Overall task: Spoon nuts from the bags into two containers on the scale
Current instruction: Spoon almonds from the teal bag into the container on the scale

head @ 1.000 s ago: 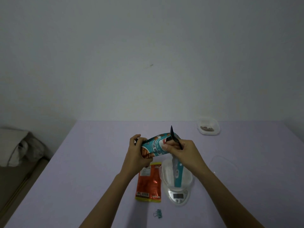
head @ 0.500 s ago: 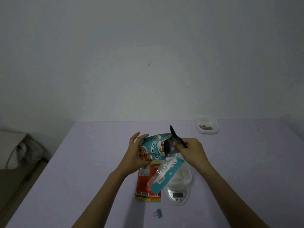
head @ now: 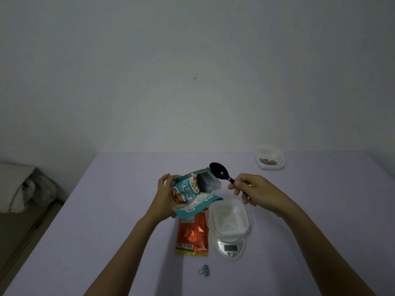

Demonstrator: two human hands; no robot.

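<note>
On the teal bag (head: 185, 189), running sideways in white letters: "Almonds", with a cut-off "…ted" just before it. Above that, green script starting "Kl…", the rest not legible, and part of a red-and-white brand logo at the folded top, unreadable. On the bag's lower flap, a small red logo, too small to make out. On the orange bag (head: 193, 232), near its bottom edge, a white barcode label (head: 187, 246) and a small oval mark; digits illegible. On the scale (head: 229, 254), a grey display (head: 230, 247) with no readable digits; tiny markings beside it, illegible.
</note>
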